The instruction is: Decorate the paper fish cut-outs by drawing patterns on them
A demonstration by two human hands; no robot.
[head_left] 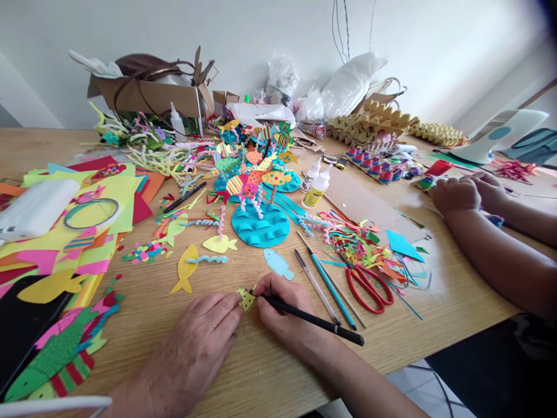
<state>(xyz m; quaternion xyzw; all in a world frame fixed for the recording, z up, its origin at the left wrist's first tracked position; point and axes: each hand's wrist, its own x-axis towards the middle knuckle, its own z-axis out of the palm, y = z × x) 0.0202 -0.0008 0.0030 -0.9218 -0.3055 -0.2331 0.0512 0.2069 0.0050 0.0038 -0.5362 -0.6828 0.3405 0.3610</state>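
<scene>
A black pen (313,323) is gripped in my right hand (282,305), its tip end on a small yellow paper fish cutout (247,300) covered with dark dots. The fingers of my left hand (198,334) are pressed together and hold the cutout by its left edge against the table. Just above my right hand lies a light blue paper fish (278,264). Left of it are a yellow-orange fish (187,268) with a blue curled strip across it and a pale yellow fish (220,244) joined to a pink curl.
Colored pens (333,284) and red-handled scissors (369,287) lie right of my hands, near paper scraps (361,241). Beyond stand a blue base with paper fish (260,225) and glue bottles (317,188). Paper sheets (124,191) fill the left. A co-worker's hands (461,191) work at right.
</scene>
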